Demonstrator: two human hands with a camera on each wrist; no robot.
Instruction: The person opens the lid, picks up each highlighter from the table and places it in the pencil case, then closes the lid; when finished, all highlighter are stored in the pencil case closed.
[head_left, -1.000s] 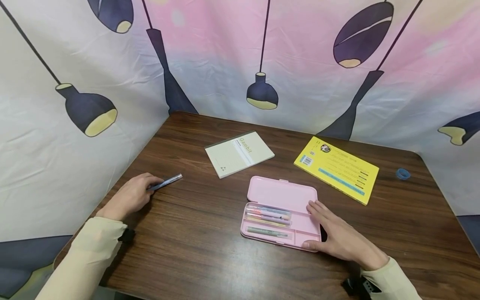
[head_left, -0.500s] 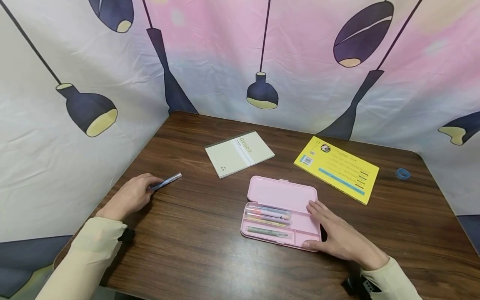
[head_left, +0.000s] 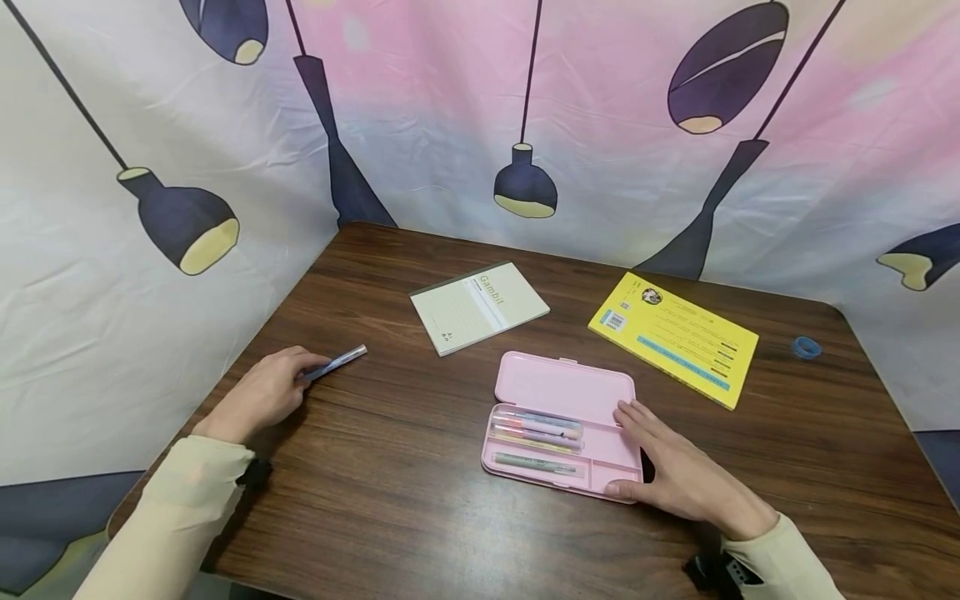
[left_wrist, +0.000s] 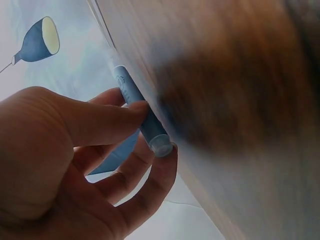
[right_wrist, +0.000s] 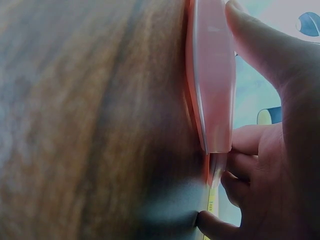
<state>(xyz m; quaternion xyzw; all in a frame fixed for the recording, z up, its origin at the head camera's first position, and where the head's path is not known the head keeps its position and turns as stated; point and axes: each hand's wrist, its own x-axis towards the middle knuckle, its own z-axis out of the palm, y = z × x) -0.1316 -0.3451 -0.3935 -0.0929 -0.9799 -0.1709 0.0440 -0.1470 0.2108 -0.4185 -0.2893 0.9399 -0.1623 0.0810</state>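
At the table's left side my left hand pinches a slim blue pen with a clear end, low over the wood. In the left wrist view the thumb presses along the pen's barrel and fingertips meet it from the other side. A pink pencil case lies with its lid folded back. Several pens fill its back compartment, and a grey-green pen lies in the front one. My right hand rests over the case's right end, thumb at the front corner, extended fingers at the lid.
Behind the case lie a pale notebook and, farther right, a yellow book. A blue ring-shaped roll sits near the table's right edge. A printed curtain hangs along the back and left edges.
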